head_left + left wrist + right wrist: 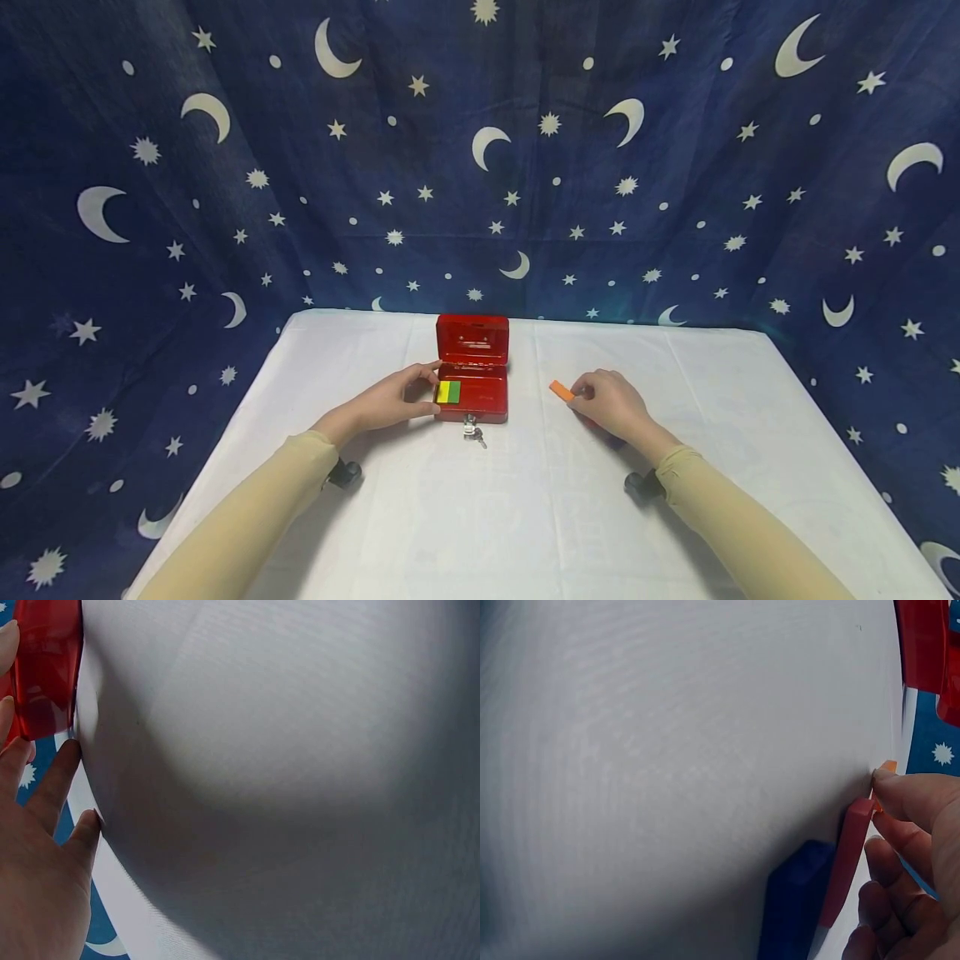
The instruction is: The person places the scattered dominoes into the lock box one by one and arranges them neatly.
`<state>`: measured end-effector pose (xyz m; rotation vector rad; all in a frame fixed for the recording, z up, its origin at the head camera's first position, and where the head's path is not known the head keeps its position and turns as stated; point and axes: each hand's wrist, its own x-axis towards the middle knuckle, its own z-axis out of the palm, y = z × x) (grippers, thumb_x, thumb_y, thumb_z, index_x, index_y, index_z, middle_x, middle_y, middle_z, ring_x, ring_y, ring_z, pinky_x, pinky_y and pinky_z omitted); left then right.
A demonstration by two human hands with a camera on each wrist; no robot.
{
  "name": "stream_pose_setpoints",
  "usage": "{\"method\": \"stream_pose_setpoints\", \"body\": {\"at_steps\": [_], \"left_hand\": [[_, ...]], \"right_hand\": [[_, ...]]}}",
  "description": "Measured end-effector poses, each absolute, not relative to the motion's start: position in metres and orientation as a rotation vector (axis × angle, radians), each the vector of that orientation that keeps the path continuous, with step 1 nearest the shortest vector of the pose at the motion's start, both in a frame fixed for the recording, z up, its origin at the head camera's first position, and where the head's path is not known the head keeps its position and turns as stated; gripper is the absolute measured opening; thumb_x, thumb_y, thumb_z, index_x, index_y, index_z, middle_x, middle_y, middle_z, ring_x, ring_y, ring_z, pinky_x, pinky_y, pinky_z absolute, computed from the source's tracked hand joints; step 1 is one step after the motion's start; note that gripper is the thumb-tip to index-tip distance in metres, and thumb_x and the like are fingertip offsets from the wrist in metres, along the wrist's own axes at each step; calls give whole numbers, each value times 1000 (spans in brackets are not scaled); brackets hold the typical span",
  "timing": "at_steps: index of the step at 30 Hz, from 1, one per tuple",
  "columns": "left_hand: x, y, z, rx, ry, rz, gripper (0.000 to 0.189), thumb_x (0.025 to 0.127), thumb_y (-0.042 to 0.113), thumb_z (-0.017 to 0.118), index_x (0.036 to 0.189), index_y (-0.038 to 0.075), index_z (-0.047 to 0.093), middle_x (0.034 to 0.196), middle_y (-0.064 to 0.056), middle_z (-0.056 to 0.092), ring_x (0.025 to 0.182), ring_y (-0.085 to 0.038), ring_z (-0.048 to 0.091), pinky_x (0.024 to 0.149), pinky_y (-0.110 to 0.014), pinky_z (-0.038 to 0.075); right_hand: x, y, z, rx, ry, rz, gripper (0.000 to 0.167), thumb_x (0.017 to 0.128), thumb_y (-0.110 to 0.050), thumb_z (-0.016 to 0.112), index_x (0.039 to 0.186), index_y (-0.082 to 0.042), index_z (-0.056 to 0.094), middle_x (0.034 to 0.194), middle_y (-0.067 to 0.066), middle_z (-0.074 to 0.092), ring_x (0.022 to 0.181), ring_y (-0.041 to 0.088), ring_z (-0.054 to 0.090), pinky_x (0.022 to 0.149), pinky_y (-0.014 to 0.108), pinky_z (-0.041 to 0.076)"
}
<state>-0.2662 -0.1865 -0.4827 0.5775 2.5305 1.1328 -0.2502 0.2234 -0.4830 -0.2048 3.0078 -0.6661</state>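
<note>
A red cash box (491,408) stands on the table with its lid (472,333) raised at the back. Inside, along the left wall, lie a yellow block (443,392) and a green block (454,392) side by side. My left hand (390,400) touches the box's left side, thumb toward the front corner and a fingertip near the hinge. To the right of the box, my right hand (615,406) pinches an orange block (561,390) between thumb and index finger. Under that hand, a red block (849,859) and a blue block (795,900) lie on the table, mostly hidden in the head view.
Keys (477,435) hang from the lock (470,421) at the box's front. The white tablecloth (480,517) covers the table. Behind it hangs a dark blue curtain (540,275) with moons and stars.
</note>
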Motion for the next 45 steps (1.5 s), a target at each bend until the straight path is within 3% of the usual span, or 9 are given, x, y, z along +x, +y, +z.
{"method": "stream_pose_setpoints", "body": {"at_steps": [7,14,27,33,45], "left_hand": [[-267,-187,-483,580,2527,1136,47,85,45,82,120,29,55,163,11,35,150,-19,30,120,-59,24],[-267,-187,-484,600,2523,1141,47,85,45,82,120,29,55,163,11,35,150,-19,30,120,-58,25],[-267,-187,-484,578,2530,1133,47,85,43,83,121,30,55,163,11,35,150,-20,31,120,-60,24],[-266,-186,-482,573,2523,1139,47,85,42,83,121,29,55,163,10,35,150,-20,31,120,-59,25],[-266,-185,-482,572,2527,1135,46,86,41,83,121,28,55,163,9,35,151,-20,30,120,-59,24]], "right_hand": [[-245,216,-479,-290,2994,-704,18,86,-29,81,98,-15,76,82,-2,60,79,18,53,71,38,47],[-245,208,-480,-348,2932,-719,16,87,-26,81,99,-17,75,84,-3,60,81,18,53,75,38,48],[-255,213,-487,-246,2909,-926,46,83,-32,85,120,-10,71,100,3,65,91,22,58,81,40,51],[-252,208,-486,-194,2897,-933,46,83,-33,84,122,-11,71,107,5,67,100,24,59,89,45,52],[-253,202,-488,-179,2931,-869,46,84,-35,83,121,-11,71,107,5,66,101,25,57,91,47,50]]}}
